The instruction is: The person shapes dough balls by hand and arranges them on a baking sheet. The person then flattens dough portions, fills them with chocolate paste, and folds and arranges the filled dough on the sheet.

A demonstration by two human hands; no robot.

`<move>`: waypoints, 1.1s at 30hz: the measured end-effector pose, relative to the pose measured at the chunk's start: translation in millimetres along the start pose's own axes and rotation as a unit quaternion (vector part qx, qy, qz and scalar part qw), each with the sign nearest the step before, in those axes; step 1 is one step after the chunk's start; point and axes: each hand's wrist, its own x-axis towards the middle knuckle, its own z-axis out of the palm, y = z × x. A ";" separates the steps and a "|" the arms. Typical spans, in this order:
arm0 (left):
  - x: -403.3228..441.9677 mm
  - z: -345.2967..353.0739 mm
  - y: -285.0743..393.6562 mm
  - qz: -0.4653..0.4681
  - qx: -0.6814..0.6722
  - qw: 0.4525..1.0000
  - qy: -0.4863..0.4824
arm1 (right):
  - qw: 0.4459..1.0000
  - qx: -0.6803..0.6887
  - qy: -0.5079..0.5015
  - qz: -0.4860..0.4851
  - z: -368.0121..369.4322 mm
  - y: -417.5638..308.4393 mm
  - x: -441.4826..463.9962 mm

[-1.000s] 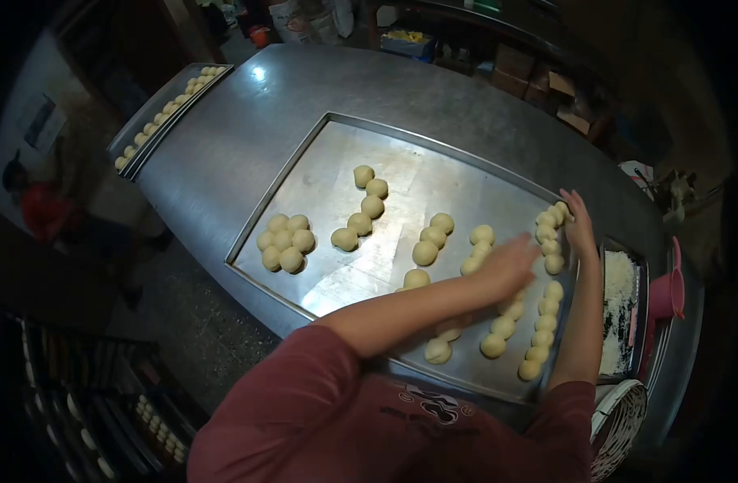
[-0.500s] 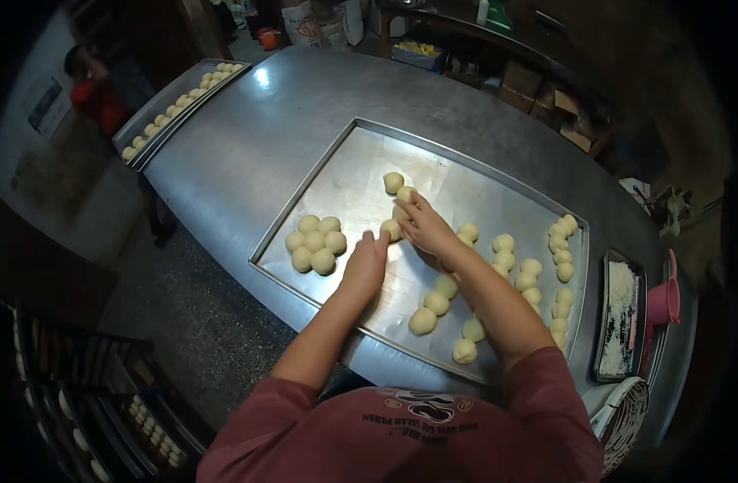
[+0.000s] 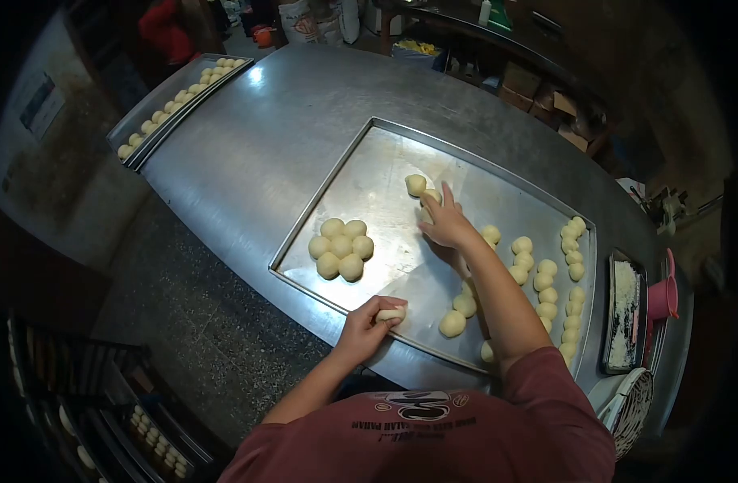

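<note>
My left hand (image 3: 364, 331) is closed round a dough ball (image 3: 393, 314) at the near edge of the large metal tray (image 3: 320, 302). Farther in, my right hand (image 3: 448, 224) has its fingers spread beside a short row of dough balls; one dough ball (image 3: 432, 196) shows at the fingertips and another lies partly behind them. At the far end of that row sits a dough ball (image 3: 415, 185) clear of the hand. To the left, a flower-shaped cluster of dough balls (image 3: 341, 247) rests on the tray.
Several rows of dough balls (image 3: 547, 282) fill the tray's right side. Beyond it stand a flour-dusted pan (image 3: 624, 314), a pink jug (image 3: 663, 298) and a woven basket (image 3: 633, 414). Stacked trays (image 3: 135, 157) with dough are at the table's far left, near a person in red (image 3: 166, 36).
My left hand has come back to the tray's near edge with a dough ball in it. My right hand's fingers have spread. The tray appears shifted slightly right in view.
</note>
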 end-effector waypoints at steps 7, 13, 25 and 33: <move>-1.5 12.0 9.2 -0.122 -0.263 0.955 0.059 | 0.994 -0.064 0.022 0.087 23.5 -32.1 22.6; 7.3 4.7 1.3 -0.008 -0.160 0.987 0.016 | 0.963 0.231 -0.084 0.108 10.1 20.2 51.5; 14.4 8.8 5.3 -0.138 -0.352 0.920 0.103 | 0.975 0.143 0.135 -0.108 -13.6 -70.8 -79.5; 9.5 38.0 27.8 -0.150 -0.371 0.914 0.062 | 0.934 -0.025 0.339 -0.109 -18.6 -80.3 -136.6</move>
